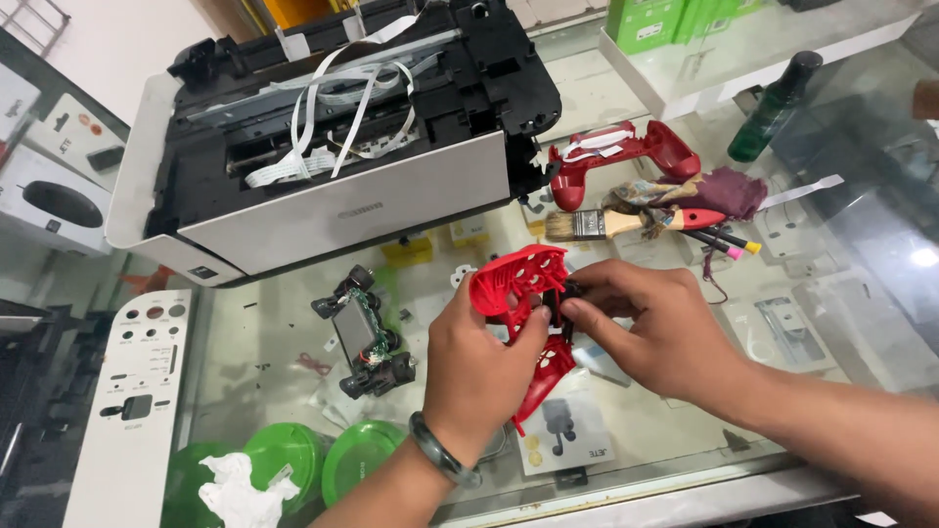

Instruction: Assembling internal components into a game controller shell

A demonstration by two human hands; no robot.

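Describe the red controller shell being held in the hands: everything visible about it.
The red controller shell is glossy moulded plastic, seen from its hollow inner side, with ribs and round button holes. It is held tilted above the glass counter, one grip pointing down. The left hand clasps it from below, thumb on its middle; the right hand pinches a small dark part at its right edge.

- Printer (333, 147) blocks eleven o'clock.
- Circuit board (367, 332) sits at nine o'clock of the hands.
- Brush (606, 224), red shell (626, 152) crowd one o'clock.
- Bare glass (675, 430) at five o'clock.
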